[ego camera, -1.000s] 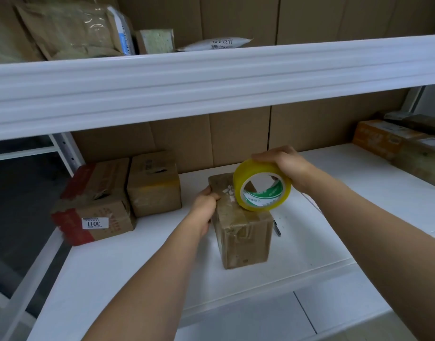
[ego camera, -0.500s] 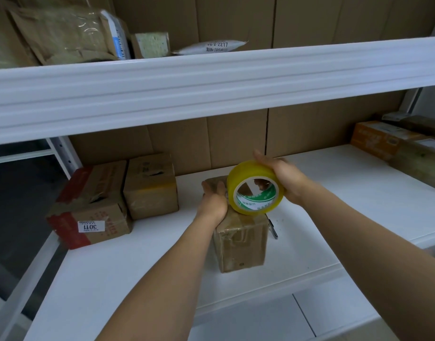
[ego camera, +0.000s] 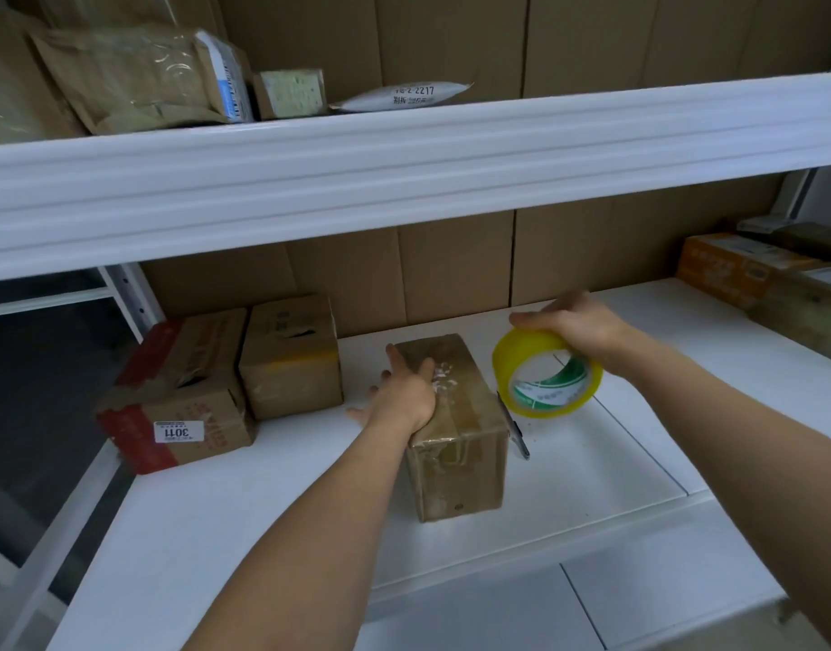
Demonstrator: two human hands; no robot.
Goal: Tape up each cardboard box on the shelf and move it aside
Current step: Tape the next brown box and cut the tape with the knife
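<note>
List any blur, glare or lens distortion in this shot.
Head view: the upper shelf edge bows, a sign of wide-angle distortion; the right hand holding the tape roll is motion-blurred; the left hand on the box is sharper; soft glare on the box's taped top; lighting even, shadows faint.

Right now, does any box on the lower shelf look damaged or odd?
Yes. The red-edged cardboard box at the far left has a torn, ragged hole in its top, and its white label reads upside down. The plain brown box beside it is torn on top as well. The box under the left hand looks intact.
</note>
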